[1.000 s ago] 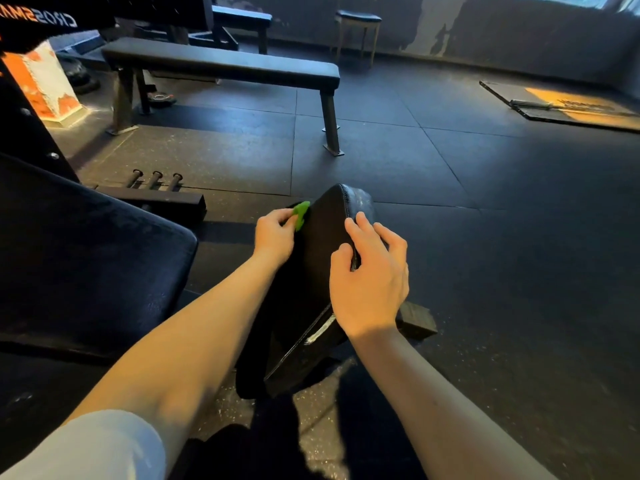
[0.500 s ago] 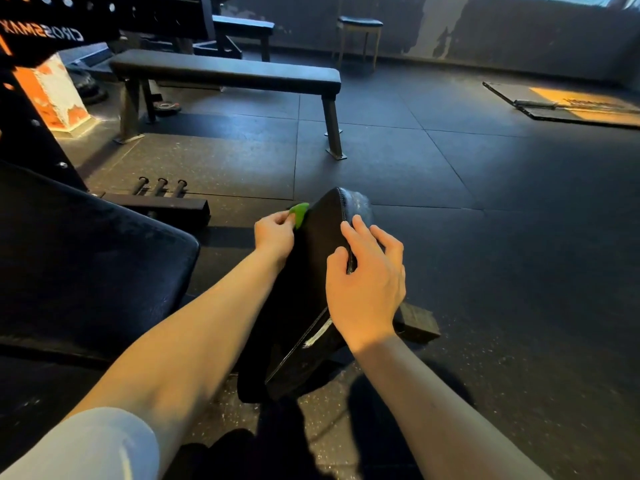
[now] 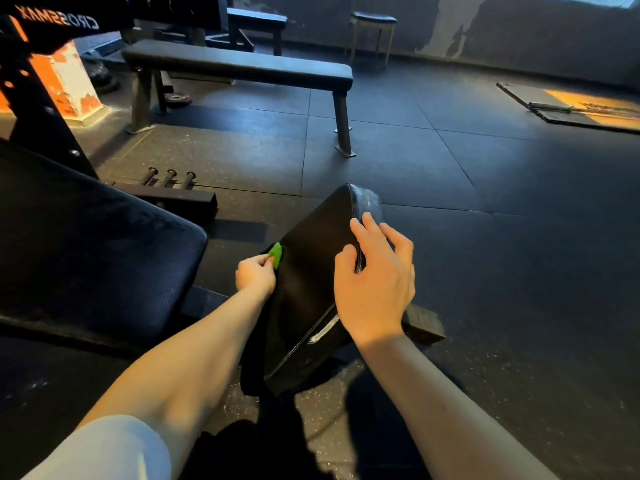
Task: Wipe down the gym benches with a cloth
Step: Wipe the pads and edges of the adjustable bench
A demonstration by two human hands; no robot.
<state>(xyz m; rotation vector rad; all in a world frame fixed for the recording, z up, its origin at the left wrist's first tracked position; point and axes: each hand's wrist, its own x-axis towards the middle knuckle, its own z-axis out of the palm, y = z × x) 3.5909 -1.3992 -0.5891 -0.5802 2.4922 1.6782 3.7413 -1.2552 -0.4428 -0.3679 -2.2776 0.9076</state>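
- the cloth (image 3: 276,255) is tiny in this shot, just a bright green scrap poking out of the left hand (image 3: 255,277); the hand hides most of it, so can't tell how big it is or how it's folded
- it sits right on the left edge of the bench pad (image 3: 311,271), roughly halfway up that side, touching the black vinyl
- left fingers (image 3: 262,264) are curled in tight, pinching the cloth against that edge
- the bench pad is black and a bit glossy, tilted so the far end is up and the near end drops toward the floor (image 3: 485,237)
- its far top corner looks scuffed and pale, and there's a whitish worn streak low on the right side
- right hand (image 3: 375,289) is on the pad's right edge, thumb on the top face, the other fingers (image 3: 367,227) bent over the side, so it's gripping the pad itself
- bigger black pad (image 3: 86,244) off to the left, near the tilted one, can't tell if they touch
- three short pegs (image 3: 169,176) stick up from a bar on the floor just past the bigger pad
- further back a long flat bench (image 3: 239,65) on metal legs, well apart from the hands, with a small weight plate (image 3: 176,98) on the floor by its left legs
- stool (image 3: 374,19) near the back wall, and a metal bar (image 3: 550,106) lying on a platform (image 3: 588,121) far right
- white sleeve (image 3: 104,448) on the left arm, bottom left corner
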